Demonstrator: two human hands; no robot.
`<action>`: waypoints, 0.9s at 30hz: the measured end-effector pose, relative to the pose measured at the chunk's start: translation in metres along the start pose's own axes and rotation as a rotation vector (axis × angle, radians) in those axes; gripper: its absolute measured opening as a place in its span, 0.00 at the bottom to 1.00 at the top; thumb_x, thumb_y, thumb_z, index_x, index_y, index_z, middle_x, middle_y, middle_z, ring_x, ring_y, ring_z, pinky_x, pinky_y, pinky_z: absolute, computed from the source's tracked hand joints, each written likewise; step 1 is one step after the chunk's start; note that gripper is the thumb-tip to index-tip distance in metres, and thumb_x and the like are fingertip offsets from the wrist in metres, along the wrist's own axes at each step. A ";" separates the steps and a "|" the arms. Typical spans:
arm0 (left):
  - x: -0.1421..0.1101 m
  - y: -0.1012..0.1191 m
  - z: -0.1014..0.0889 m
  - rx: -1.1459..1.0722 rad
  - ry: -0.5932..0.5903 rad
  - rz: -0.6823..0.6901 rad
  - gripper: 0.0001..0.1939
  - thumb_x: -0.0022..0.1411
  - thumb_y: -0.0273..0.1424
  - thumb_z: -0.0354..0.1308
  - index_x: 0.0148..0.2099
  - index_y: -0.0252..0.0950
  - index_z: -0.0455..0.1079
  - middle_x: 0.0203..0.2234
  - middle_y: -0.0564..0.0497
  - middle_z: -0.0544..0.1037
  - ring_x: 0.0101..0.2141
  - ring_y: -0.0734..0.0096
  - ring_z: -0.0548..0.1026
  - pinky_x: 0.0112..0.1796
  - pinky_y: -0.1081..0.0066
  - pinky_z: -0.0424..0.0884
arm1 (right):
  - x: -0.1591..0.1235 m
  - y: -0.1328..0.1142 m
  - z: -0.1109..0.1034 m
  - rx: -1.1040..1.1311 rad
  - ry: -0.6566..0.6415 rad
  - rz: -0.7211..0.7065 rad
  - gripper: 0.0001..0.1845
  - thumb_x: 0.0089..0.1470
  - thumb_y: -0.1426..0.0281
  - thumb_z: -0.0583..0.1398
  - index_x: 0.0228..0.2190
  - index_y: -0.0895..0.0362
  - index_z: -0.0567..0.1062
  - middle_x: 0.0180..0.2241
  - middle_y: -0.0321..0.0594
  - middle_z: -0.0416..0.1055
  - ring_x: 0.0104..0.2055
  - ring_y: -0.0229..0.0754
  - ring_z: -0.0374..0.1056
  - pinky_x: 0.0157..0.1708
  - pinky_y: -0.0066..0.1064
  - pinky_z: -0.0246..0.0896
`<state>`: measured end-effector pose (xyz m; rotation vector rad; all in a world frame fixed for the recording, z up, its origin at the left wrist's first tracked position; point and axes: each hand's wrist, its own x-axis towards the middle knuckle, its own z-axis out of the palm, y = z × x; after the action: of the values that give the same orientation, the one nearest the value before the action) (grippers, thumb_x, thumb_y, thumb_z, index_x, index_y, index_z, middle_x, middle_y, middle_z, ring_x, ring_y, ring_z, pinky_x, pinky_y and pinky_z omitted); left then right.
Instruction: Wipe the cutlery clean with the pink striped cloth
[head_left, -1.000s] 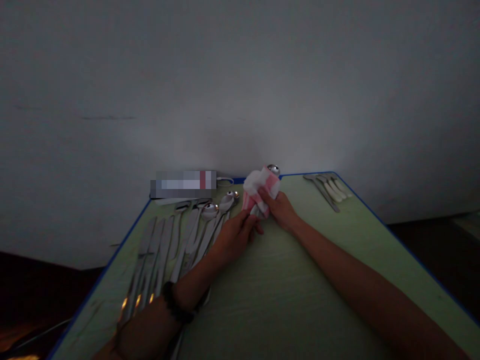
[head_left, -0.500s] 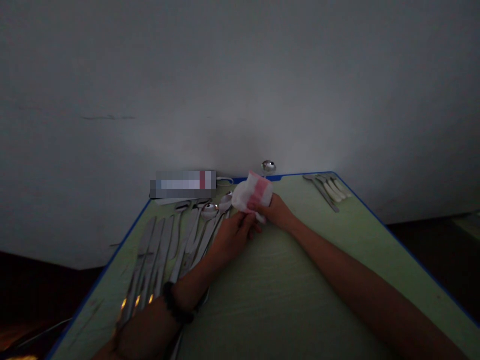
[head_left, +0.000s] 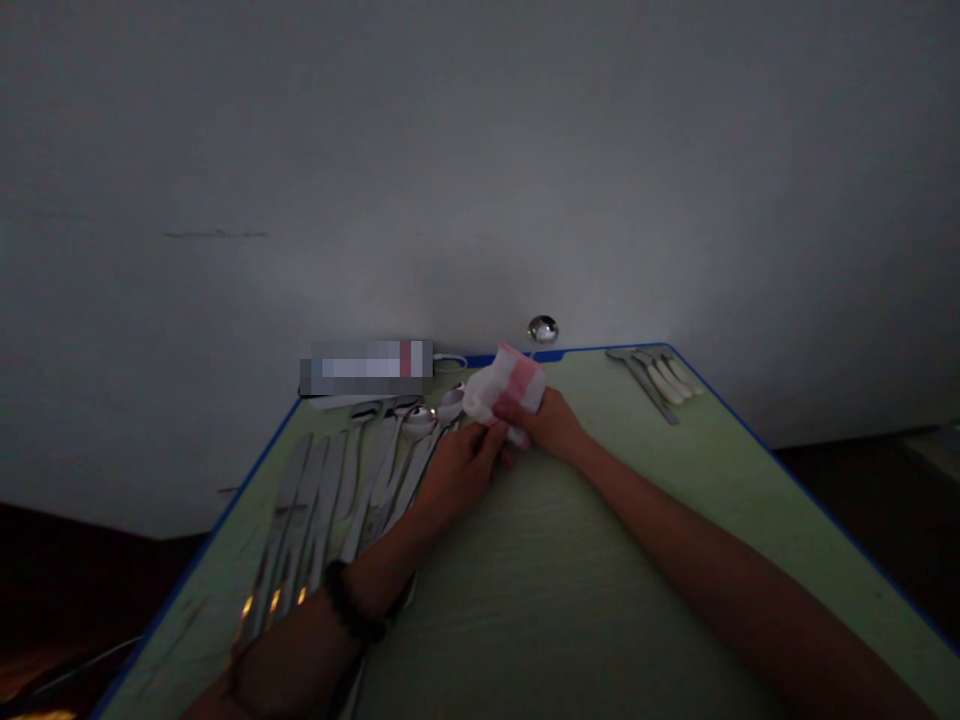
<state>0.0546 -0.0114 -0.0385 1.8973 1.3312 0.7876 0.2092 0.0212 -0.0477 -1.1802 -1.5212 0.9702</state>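
A shiny spoon (head_left: 542, 330) points up and away from me, its bowl above the table's far edge and most of its handle hidden. My right hand (head_left: 546, 422) is closed on a pink-and-white cloth (head_left: 510, 382), which is folded round the handle below the bowl. Just below and to the left, my left hand (head_left: 463, 462) pinches the lower end of the handle, though its fingers cover the grip. A dark beaded bracelet (head_left: 352, 605) circles my left wrist.
Several knives (head_left: 300, 520) and spoons (head_left: 418, 422) lie on the left of the green table (head_left: 540, 600). A blurred-out box (head_left: 367, 368) with a white cord stands behind them. Several forks or spoons (head_left: 652, 380) lie at the far right corner, and a wall (head_left: 480, 180) rises behind.
The cloth has slid down the spoon toward my left hand and unfolded a little, leaving the whole bowl bare. Over the last half second, both hands have barely moved.
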 end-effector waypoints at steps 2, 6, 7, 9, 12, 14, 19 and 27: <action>0.000 0.000 0.000 -0.006 -0.015 0.014 0.23 0.62 0.44 0.42 0.27 0.34 0.69 0.15 0.55 0.70 0.18 0.75 0.67 0.22 0.75 0.60 | 0.000 0.000 -0.002 -0.016 -0.015 -0.016 0.19 0.43 0.57 0.61 0.28 0.61 0.74 0.25 0.38 0.71 0.24 0.35 0.63 0.23 0.24 0.56; -0.001 0.001 0.000 -0.005 -0.039 0.050 0.21 0.62 0.43 0.43 0.27 0.35 0.67 0.18 0.55 0.71 0.19 0.76 0.67 0.22 0.76 0.60 | 0.002 0.005 -0.004 -0.046 -0.016 -0.037 0.22 0.49 0.54 0.55 0.26 0.62 0.72 0.21 0.36 0.68 0.23 0.33 0.60 0.21 0.23 0.53; -0.001 0.001 0.000 0.002 -0.036 0.054 0.20 0.62 0.43 0.44 0.27 0.35 0.67 0.18 0.55 0.72 0.19 0.76 0.67 0.23 0.76 0.60 | 0.002 0.006 -0.004 -0.050 -0.011 -0.035 0.23 0.49 0.53 0.54 0.25 0.62 0.72 0.21 0.36 0.67 0.22 0.33 0.60 0.21 0.23 0.53; -0.001 0.001 0.000 0.011 -0.025 0.061 0.20 0.62 0.42 0.44 0.27 0.35 0.67 0.18 0.55 0.72 0.20 0.75 0.68 0.23 0.76 0.60 | 0.003 0.007 -0.004 -0.053 -0.005 -0.030 0.23 0.49 0.53 0.54 0.25 0.62 0.72 0.21 0.36 0.67 0.22 0.33 0.60 0.21 0.23 0.53; -0.001 0.001 0.000 0.003 -0.018 0.061 0.20 0.62 0.42 0.44 0.28 0.36 0.67 0.18 0.56 0.71 0.19 0.75 0.68 0.23 0.76 0.60 | 0.004 0.007 -0.005 -0.049 -0.005 0.005 0.21 0.47 0.54 0.57 0.27 0.62 0.73 0.23 0.37 0.69 0.24 0.34 0.61 0.24 0.24 0.55; -0.001 0.000 0.000 0.003 -0.015 0.059 0.20 0.62 0.42 0.43 0.29 0.35 0.68 0.17 0.56 0.70 0.19 0.75 0.67 0.23 0.76 0.60 | 0.004 0.006 -0.006 -0.038 -0.023 0.036 0.21 0.43 0.55 0.60 0.29 0.62 0.74 0.24 0.38 0.70 0.24 0.34 0.61 0.25 0.25 0.56; 0.000 -0.002 0.002 0.001 -0.017 0.061 0.20 0.62 0.41 0.44 0.29 0.35 0.69 0.16 0.55 0.69 0.19 0.75 0.67 0.23 0.76 0.59 | 0.005 0.005 -0.007 0.051 -0.108 0.040 0.23 0.37 0.58 0.64 0.32 0.62 0.74 0.27 0.39 0.72 0.26 0.35 0.63 0.26 0.25 0.58; 0.000 -0.001 0.000 -0.007 -0.013 0.046 0.19 0.62 0.42 0.45 0.29 0.35 0.68 0.19 0.55 0.72 0.20 0.76 0.68 0.23 0.76 0.60 | 0.004 0.007 -0.005 -0.017 -0.077 0.025 0.20 0.42 0.56 0.61 0.29 0.62 0.73 0.25 0.39 0.71 0.25 0.35 0.63 0.26 0.26 0.58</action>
<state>0.0544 -0.0108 -0.0398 1.9306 1.2800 0.8003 0.2155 0.0269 -0.0522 -1.1884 -1.5815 1.0316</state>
